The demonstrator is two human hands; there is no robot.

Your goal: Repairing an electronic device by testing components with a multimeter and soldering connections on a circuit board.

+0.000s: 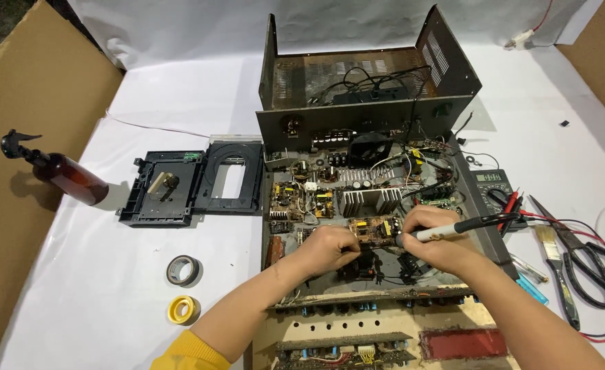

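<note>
An opened electronic chassis (477, 205) lies in front of me, full of circuit boards, wires and a finned heat sink (369, 200). My right hand (431, 236) grips a soldering iron (453, 229) with a white barrel and black handle, its tip pointing left at a small yellow-brown circuit board (371, 230). My left hand (328, 248) rests with curled fingers on the chassis just left of that board; whether it pinches anything is hidden. The lifted metal cover (446, 58) stands behind.
A black disc-drive tray assembly (179, 188) lies to the left, with an amber spray bottle (66, 175), a grey tape roll (183, 270) and a yellow tape roll (182, 310). On the right are a multimeter (488, 182), scissors (583, 257), a brush (556, 264) and red wires.
</note>
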